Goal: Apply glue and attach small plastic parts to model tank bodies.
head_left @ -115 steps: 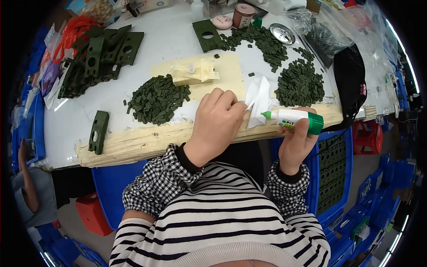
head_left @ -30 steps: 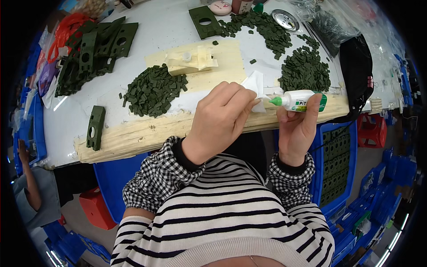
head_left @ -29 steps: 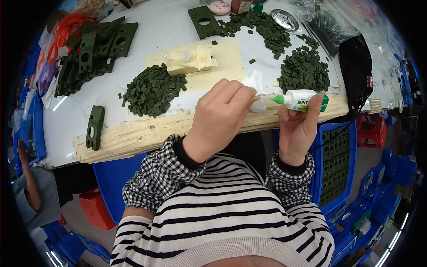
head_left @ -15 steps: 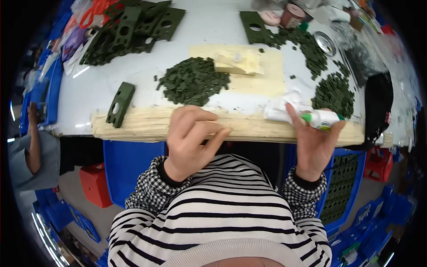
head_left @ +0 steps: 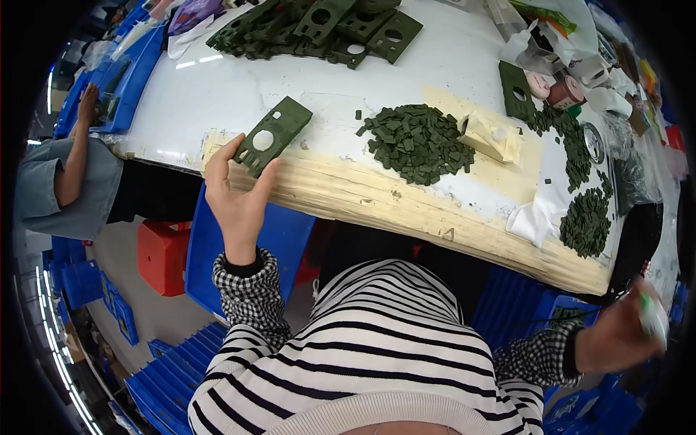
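Note:
My left hand (head_left: 235,206) is at the table's front left edge, thumb and fingers closed on the near end of a dark green plate (head_left: 291,117) with a large round hole. My right hand (head_left: 616,341), smeared by motion, is out past the table's right front corner. It grips a small white squeeze bottle (head_left: 656,322) with a bit of green on it. A heap of small dark green chips (head_left: 417,148) lies mid-table beside a cream-coloured block (head_left: 491,138). Another chip pile (head_left: 586,221) lies at the right, near a crumpled white tissue (head_left: 535,221).
Many dark green plates (head_left: 312,32) are stacked at the back, and a single one (head_left: 515,90) lies back right near plastic bags and jars. A worn wooden strip (head_left: 377,199) runs along the front edge. A red stool (head_left: 161,257) and another person (head_left: 61,181) are left.
My left hand has moved left and taken hold of the lone green plate. My right hand has swung right with the bottle, off the table. The view has turned left.

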`<action>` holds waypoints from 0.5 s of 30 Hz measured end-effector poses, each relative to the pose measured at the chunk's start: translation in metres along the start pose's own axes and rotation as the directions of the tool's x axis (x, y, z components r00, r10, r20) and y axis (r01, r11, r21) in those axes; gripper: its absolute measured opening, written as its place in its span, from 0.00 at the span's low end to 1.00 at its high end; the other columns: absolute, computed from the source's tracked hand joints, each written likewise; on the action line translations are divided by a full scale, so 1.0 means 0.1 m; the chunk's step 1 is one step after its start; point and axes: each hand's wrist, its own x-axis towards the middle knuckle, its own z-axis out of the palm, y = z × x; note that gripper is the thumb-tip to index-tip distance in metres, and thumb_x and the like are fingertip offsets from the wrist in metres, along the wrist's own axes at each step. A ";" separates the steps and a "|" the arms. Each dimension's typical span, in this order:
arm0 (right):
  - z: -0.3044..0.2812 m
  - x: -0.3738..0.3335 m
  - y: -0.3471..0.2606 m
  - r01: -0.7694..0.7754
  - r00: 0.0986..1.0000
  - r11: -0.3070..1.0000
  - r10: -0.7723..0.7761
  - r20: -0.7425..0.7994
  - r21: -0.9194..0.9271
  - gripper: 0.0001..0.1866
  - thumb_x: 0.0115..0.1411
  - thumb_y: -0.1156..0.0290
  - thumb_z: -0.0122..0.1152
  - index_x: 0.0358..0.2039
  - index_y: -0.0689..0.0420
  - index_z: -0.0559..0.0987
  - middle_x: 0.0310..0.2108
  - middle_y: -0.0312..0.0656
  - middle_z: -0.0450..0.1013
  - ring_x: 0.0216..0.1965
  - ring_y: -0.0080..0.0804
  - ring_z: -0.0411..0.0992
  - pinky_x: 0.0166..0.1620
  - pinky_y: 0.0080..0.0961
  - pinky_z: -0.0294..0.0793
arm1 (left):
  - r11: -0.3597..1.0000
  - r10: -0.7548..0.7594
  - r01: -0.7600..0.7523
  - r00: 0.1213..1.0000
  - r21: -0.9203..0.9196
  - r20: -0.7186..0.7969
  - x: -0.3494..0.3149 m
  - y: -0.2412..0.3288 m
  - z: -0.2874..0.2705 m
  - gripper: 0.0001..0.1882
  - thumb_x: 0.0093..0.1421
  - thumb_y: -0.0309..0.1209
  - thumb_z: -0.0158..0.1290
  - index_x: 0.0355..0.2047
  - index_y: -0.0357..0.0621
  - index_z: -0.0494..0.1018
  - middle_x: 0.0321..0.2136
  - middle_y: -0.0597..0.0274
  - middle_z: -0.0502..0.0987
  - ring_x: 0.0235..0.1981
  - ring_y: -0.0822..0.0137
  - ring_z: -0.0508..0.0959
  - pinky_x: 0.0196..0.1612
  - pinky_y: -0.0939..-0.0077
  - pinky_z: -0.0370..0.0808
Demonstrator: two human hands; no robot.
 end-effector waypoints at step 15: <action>0.76 -0.60 0.49 -0.305 0.910 0.952 0.286 0.301 0.019 0.32 0.60 0.38 0.48 0.42 0.60 0.67 0.33 0.44 0.69 0.39 0.40 0.74 0.52 0.44 0.72 | 0.345 0.493 0.476 0.641 -0.808 0.588 -0.23 1.17 0.55 0.32 0.48 0.15 0.62 0.51 0.35 0.61 0.55 0.44 0.66 0.51 0.59 0.75 0.54 0.67 0.75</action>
